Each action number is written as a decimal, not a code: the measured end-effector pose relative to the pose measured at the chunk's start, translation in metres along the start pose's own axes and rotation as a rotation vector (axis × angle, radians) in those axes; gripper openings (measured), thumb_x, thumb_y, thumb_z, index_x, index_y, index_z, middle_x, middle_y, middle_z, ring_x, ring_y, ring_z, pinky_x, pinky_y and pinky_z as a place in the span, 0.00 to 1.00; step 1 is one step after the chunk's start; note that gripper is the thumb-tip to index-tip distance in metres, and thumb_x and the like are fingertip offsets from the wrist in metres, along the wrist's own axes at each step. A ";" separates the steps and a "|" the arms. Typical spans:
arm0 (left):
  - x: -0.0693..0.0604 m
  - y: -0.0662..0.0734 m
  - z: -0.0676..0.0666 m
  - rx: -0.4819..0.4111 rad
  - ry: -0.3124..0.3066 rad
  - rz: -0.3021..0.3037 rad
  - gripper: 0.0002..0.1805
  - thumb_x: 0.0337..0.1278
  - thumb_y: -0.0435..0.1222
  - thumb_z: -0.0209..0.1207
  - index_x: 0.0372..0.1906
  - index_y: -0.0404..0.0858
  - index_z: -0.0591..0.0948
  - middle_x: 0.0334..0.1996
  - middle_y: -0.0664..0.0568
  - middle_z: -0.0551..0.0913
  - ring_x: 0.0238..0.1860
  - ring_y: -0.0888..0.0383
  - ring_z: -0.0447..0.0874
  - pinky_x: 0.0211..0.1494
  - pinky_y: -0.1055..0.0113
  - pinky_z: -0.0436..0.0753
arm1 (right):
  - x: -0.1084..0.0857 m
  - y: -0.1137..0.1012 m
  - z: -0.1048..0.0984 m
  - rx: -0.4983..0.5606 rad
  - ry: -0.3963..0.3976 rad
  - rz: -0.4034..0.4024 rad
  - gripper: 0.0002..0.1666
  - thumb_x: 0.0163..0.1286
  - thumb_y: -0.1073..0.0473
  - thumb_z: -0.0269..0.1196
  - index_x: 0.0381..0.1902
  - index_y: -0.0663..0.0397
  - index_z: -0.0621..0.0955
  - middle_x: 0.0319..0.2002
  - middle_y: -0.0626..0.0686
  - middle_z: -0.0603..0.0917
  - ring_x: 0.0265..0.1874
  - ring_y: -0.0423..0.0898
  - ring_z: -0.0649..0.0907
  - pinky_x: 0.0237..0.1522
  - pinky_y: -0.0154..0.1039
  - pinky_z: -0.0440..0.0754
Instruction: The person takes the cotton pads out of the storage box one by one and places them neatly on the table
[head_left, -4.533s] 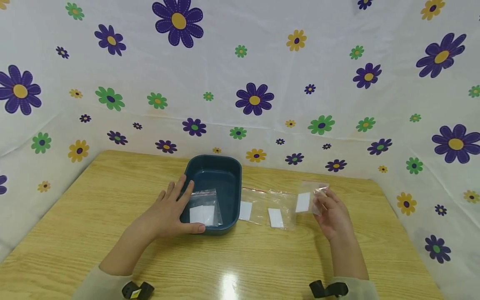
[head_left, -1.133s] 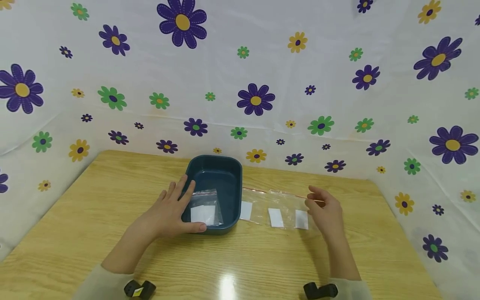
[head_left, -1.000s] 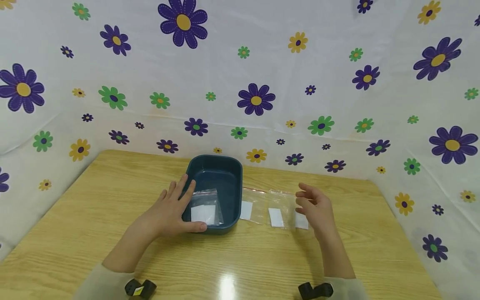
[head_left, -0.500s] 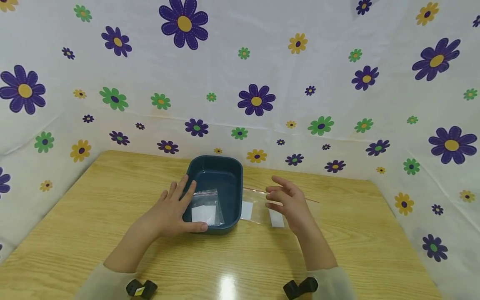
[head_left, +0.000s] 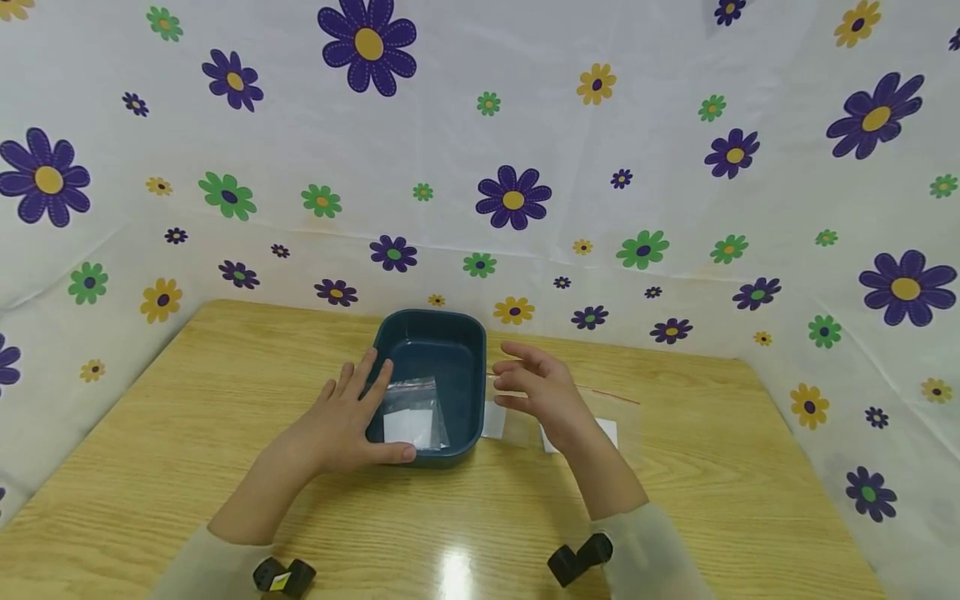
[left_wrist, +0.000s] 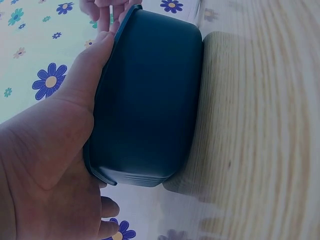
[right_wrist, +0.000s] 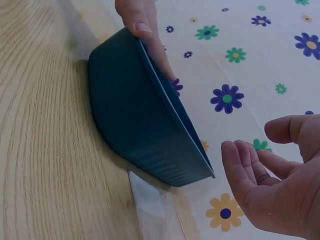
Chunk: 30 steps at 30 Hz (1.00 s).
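A dark blue rectangular plastic box stands on the table. My left hand rests on its left side, fingers spread and thumb on the near rim. Inside lie clear zip bags with white flat pieces; how they overlap is unclear. On the table to the right, clear zip bags lie in a row, each with a white piece: one beside the box and others partly behind my right forearm. My right hand hovers above that row near the box's right wall, fingers loosely extended and holding nothing.
The wooden table ends at the back against a white cloth printed with purple, green and yellow flowers. The cloth also rises at the left and right sides. Black straps with small devices sit on both wrists.
Earlier my right hand held a zip bag at the right; that bag now lies at the row's right end. The empty right hand has moved left to the box; the left hand stays put.
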<state>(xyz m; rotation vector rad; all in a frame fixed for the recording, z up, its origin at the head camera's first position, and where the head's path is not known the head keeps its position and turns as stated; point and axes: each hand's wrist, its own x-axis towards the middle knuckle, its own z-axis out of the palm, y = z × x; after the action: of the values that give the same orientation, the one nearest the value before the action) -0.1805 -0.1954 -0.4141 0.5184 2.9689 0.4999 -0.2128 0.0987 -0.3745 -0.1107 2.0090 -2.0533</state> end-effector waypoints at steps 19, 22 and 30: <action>0.002 -0.001 0.000 0.003 -0.003 0.010 0.72 0.38 0.81 0.53 0.80 0.37 0.47 0.80 0.36 0.37 0.76 0.26 0.39 0.74 0.31 0.48 | 0.016 -0.002 0.022 -0.020 -0.108 0.083 0.29 0.74 0.65 0.57 0.72 0.57 0.69 0.63 0.64 0.76 0.54 0.56 0.81 0.54 0.46 0.84; 0.002 0.000 -0.001 0.001 -0.007 0.012 0.72 0.39 0.81 0.53 0.80 0.36 0.47 0.80 0.35 0.37 0.76 0.26 0.39 0.73 0.30 0.48 | 0.018 -0.001 0.025 -0.024 -0.122 0.093 0.30 0.75 0.64 0.56 0.73 0.59 0.67 0.64 0.66 0.75 0.55 0.56 0.81 0.54 0.46 0.84; 0.001 0.001 -0.001 0.001 -0.004 0.007 0.73 0.38 0.81 0.53 0.80 0.36 0.48 0.80 0.35 0.37 0.76 0.26 0.39 0.73 0.30 0.48 | 0.023 -0.001 0.035 -0.024 -0.142 0.116 0.33 0.76 0.63 0.55 0.76 0.58 0.61 0.66 0.67 0.73 0.62 0.63 0.77 0.57 0.46 0.82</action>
<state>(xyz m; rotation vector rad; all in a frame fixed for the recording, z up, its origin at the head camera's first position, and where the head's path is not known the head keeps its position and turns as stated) -0.1818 -0.1947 -0.4126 0.5291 2.9646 0.4971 -0.2265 0.0595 -0.3752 -0.1370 1.9092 -1.8951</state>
